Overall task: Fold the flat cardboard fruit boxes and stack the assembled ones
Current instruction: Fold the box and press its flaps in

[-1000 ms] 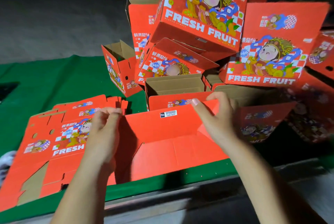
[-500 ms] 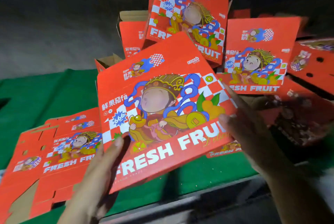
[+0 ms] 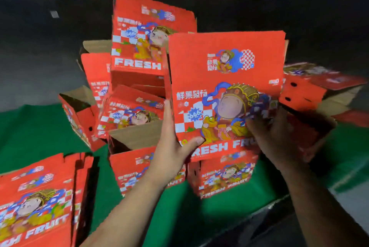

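Observation:
I hold an assembled red fruit box [image 3: 225,79] upright over the pile, its printed "FRESH FRUIT" face toward me. My left hand [image 3: 172,147] grips its lower left edge, thumb on the front. My right hand [image 3: 267,135] grips its lower right side, fingers across the print. Below it stand two assembled boxes [image 3: 223,177] side by side on the green table cover [image 3: 179,216]. A stack of flat unfolded boxes [image 3: 38,196] lies at the lower left.
Behind, more assembled red boxes [image 3: 139,47] are heaped at mixed angles, some with open brown insides [image 3: 77,105]. Another box with round holes [image 3: 303,91] lies at the right. The table's front edge runs along the lower right. Dark floor lies beyond.
The box went from open bottom flaps facing me, to tilted with its printed face up, to upright and raised over the pile. My view has moved closer to the heap.

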Motion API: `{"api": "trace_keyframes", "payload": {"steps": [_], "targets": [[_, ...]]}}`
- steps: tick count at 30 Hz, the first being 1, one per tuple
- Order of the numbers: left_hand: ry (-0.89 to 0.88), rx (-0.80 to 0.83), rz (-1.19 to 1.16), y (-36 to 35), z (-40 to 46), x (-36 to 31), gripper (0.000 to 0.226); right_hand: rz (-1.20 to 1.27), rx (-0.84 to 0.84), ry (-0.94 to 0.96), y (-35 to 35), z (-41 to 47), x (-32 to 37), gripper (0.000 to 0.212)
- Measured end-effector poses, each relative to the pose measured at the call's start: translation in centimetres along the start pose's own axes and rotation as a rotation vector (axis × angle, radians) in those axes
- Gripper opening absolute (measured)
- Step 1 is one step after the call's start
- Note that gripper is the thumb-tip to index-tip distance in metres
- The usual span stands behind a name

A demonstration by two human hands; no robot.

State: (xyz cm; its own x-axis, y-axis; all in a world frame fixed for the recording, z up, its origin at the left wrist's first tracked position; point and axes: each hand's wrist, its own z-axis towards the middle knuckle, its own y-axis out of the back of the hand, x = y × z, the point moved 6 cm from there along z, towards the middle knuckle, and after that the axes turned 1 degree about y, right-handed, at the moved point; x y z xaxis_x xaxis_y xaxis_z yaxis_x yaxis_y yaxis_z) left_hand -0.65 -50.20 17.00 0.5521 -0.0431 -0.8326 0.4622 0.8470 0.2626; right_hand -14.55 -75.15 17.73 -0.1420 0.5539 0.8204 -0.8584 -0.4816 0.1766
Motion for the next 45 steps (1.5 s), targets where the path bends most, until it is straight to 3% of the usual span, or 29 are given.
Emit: {"api": "trace_keyframes", "payload": {"steps": [3, 6, 8, 12, 16, 19, 22, 26, 30, 33, 35, 39, 41, 45], "targets": [[0.030, -0.016, 0.092, -3.1, 3.5, 2.0, 0.112, -0.105, -0.126, -0.046, -0.7, 2.7, -1.7, 0.079], [0.189, 0.014, 0.226, -4.3, 4.1, 5.3, 0.100, -0.217, -0.086, -0.146, -1.6, 4.2, -4.6, 0.074], [0.291, 0.035, 0.305, -4.7, 4.5, 7.7, 0.091, -0.263, -0.062, -0.284, -1.8, 4.2, -6.8, 0.088], [0.376, 0.033, 0.188, -5.8, 6.1, 10.1, 0.080, -0.395, -0.013, -0.453, -3.0, 4.3, -8.3, 0.114], [0.447, 0.046, 0.273, -5.7, 6.2, 10.7, 0.078, -0.413, 0.010, -0.537, -3.3, 4.3, -6.9, 0.120], [0.421, -0.196, 0.474, -4.4, 4.4, 8.1, 0.089, -0.457, -0.139, -0.405, -3.3, 2.6, -3.6, 0.112], [0.310, -0.477, 0.308, -3.8, 1.3, 4.3, 0.066, -0.370, -0.220, -0.148, -5.9, -1.6, 0.4, 0.100], [0.204, -0.349, -0.039, -2.5, -2.4, 3.1, 0.024, -0.218, -0.068, 0.141, -12.0, -8.4, 4.1, 0.077], [0.234, -0.288, -0.091, 4.5, -7.9, 5.4, 0.022, -0.170, 0.197, 0.192, -19.0, -14.8, 5.4, 0.056], [0.390, -0.408, 0.062, 12.2, -13.8, 10.0, 0.018, -0.107, 0.590, 0.097, -26.9, -21.5, 5.5, 0.050], [0.548, -0.485, 0.218, 17.6, -18.7, 13.4, 0.017, -0.071, 0.862, -0.062, -32.1, -26.9, 5.4, 0.044], [0.919, -0.477, 0.673, 28.3, -29.3, 18.0, 0.039, -0.009, 1.173, -0.436, -39.7, -36.1, 5.8, 0.041], [1.000, -0.373, 0.873, 32.3, -33.1, 19.3, 0.054, -0.015, 1.228, -0.578, -42.4, -39.3, 5.7, 0.045], [1.154, 0.104, 1.044, 36.4, -37.9, 23.6, 0.077, -0.037, 1.183, -0.763, -45.5, -42.3, 4.5, 0.045]]}}
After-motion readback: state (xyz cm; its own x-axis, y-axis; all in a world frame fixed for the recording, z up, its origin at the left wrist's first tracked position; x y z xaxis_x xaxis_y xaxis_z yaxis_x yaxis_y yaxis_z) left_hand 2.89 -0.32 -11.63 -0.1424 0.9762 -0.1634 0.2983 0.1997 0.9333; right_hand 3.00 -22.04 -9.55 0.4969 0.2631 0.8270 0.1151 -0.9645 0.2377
